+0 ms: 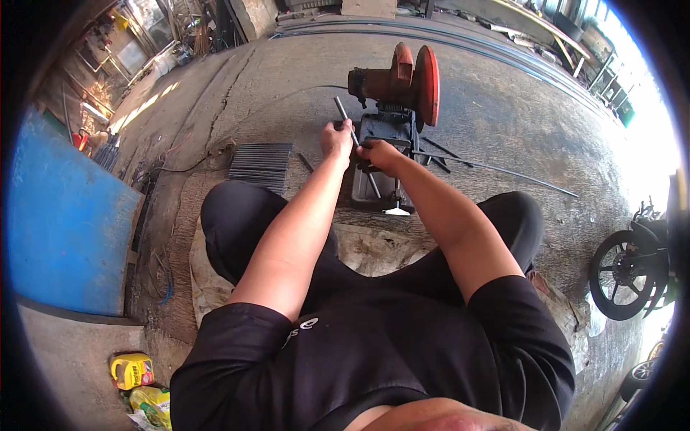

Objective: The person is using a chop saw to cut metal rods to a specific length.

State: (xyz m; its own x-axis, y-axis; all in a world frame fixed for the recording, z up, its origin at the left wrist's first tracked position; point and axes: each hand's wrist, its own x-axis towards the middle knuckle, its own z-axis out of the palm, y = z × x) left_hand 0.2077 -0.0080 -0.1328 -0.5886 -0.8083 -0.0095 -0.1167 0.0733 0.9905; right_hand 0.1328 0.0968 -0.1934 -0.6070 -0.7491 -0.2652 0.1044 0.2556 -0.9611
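Clock set on the hands, 12 straight ahead.

Left hand (pixel 338 141): reached out from 7 o'clock, arm nearly straight, fingers curled and closed on a grey metal rod (pixel 372 184). Right hand (pixel 381 156): in from 4 to 5 o'clock, elbow a little bent, fingers wrapped on the same rod just below the left; the finer finger placement is too small to tell. Rod between the knees and the saw, slanted 11 to 5, upper end free beyond the left hand, lower end over the saw base (pixel 361 192); whether it touches the base, cannot tell.

Edges: cut-off saw (pixel 381 85) close at 1 o'clock, its red disc guard (pixel 429 86) on the far side. White handle (pixel 397 212) at 5. Stack of short rods (pixel 260 164) at 9, beside the left knee. Long thin rod (pixel 503 172) on the floor at 3, running outward from the saw. Knees bound the space at 8 and 4.

Room: widest stretch of concrete floor (pixel 287 79) at 10 to 11, out to a crack; tightest at 1. Farther off, blue panel (pixel 72 215) between 8 and 9, motorcycle wheel (pixel 617 276) at 4.
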